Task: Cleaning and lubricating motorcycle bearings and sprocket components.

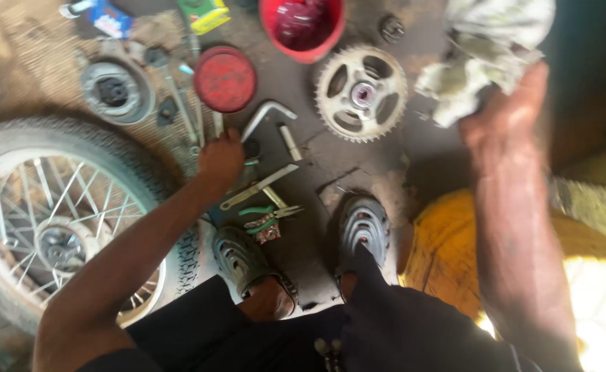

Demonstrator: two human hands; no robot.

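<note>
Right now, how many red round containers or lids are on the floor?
2: a red bucket at top centre, and a red round lid just left below it. Others may be hidden.

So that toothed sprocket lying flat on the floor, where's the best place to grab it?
The sprocket lies flat, so its toothed rim is awkward to pinch. It probably lifts best from above: hook fingers through one of the large cutouts around its hub and close on a spoke. The right hand, nearest it, already holds a rag.
</note>
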